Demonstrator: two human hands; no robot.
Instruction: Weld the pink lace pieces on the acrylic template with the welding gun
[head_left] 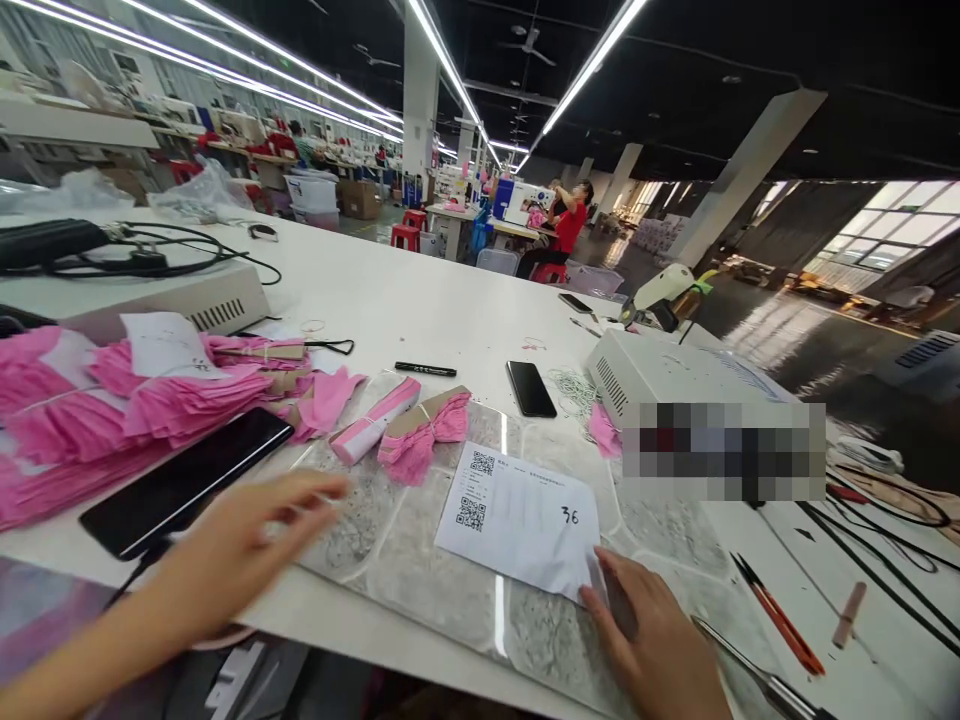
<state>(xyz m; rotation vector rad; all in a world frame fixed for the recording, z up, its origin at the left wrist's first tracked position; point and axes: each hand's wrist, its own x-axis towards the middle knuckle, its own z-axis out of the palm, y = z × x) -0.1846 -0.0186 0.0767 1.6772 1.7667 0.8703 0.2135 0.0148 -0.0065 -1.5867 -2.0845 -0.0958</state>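
A printed white paper sheet (517, 525), with two QR codes and a handwritten 36, lies on the grey marble-patterned board (420, 560). At its lower right corner my right hand (649, 625) touches the edge, thumb and fingers apart. My left hand (262, 530) hovers over the board's left side, slightly blurred, its fingers stretched out and nothing in them. Beyond it are a rolled pink-and-white bundle (375, 420) and a pink fabric bundle (427, 435) tied around a brown card. A large dark phone (187, 485) lies beside the left hand.
Stacked pink fabric pieces (150, 400) fill the table's left. A black marker (425, 369) and smaller phone (531, 388) lie behind the board. To the right are a white machine box (675, 375), orange tweezers (780, 615), a metal-handled tool (757, 670) and cables. A person (566, 225) sits farther back.
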